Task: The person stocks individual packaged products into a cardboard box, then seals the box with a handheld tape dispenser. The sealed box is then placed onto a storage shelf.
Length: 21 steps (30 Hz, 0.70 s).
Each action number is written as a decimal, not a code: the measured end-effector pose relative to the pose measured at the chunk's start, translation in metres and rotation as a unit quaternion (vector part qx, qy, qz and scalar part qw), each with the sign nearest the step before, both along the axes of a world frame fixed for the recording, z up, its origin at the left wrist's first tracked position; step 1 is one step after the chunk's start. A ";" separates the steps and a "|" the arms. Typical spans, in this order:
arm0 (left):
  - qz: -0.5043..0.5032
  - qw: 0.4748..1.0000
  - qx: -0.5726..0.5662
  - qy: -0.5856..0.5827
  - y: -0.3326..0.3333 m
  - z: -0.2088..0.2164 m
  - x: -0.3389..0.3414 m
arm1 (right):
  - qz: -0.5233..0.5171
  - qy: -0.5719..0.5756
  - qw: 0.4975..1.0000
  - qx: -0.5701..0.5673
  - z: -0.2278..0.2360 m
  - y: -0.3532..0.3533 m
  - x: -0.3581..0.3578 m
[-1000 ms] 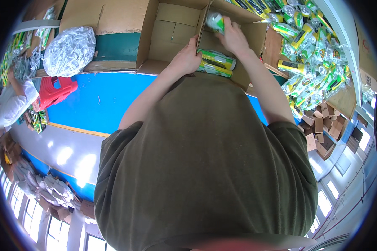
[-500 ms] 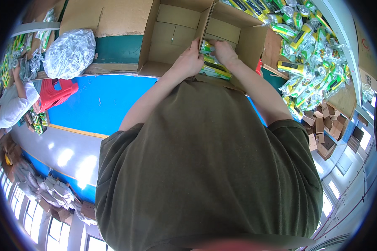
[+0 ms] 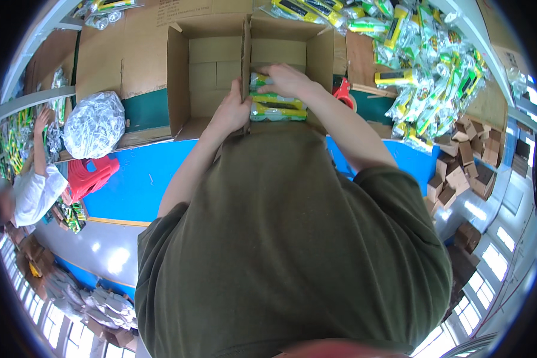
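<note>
Two open cardboard boxes stand side by side in front of me. The left box (image 3: 218, 53) shows a bare bottom. Inside the right box (image 3: 277, 51), several yellow, green and black items in clear plastic bags (image 3: 279, 110) lie in its near part. My left hand (image 3: 231, 110) grips the wall where the boxes meet, its fingers pointing up along the left side; the thumb is hard to see. Reaching into the right box, my right hand (image 3: 287, 82) has its fingers bent around a bagged item (image 3: 260, 81) at the left side, partly covered by the hand.
A heap of similar bagged items (image 3: 432, 77) covers the bench at right. A red tape dispenser (image 3: 343, 92) sits beside the right box. Left are a clear plastic bundle (image 3: 94, 124), a red stool (image 3: 90, 176) and a person in white (image 3: 39, 194). Small cartons (image 3: 462, 161) are piled lower right.
The view has shifted, so the boxes appear lower and further left. My right hand stays in the right box and my left hand at the shared wall. The person at left has an arm raised.
</note>
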<state>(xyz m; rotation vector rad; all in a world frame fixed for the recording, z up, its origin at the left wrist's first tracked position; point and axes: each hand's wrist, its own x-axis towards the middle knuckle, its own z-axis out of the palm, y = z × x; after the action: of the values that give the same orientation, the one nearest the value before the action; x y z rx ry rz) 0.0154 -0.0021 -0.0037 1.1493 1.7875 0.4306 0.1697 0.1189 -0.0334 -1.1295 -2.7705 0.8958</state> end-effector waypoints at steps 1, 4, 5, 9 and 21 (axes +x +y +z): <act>0.011 1.000 0.005 0.000 0.001 0.002 0.000 | 0.024 0.154 0.987 0.035 0.030 0.006 0.009; 0.037 0.999 0.013 0.012 -0.005 0.010 0.007 | -0.277 0.279 0.890 0.232 0.062 0.063 0.065; 0.038 0.999 -0.001 0.011 -0.006 0.012 0.008 | -0.251 0.238 0.866 0.362 0.058 0.098 0.086; 0.007 0.999 -0.009 -0.037 -0.001 0.014 0.001 | -0.214 -0.198 0.869 0.399 -0.034 0.188 0.187; 0.022 0.998 0.004 -0.056 -0.009 0.012 0.003 | -0.303 0.369 0.843 0.249 0.092 0.112 0.128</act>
<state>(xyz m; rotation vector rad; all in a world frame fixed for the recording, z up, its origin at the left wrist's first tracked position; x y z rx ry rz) 0.0188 -0.0116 0.0084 1.0723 1.7176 0.5181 0.2973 0.2307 0.0591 -1.1196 -1.6982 0.3654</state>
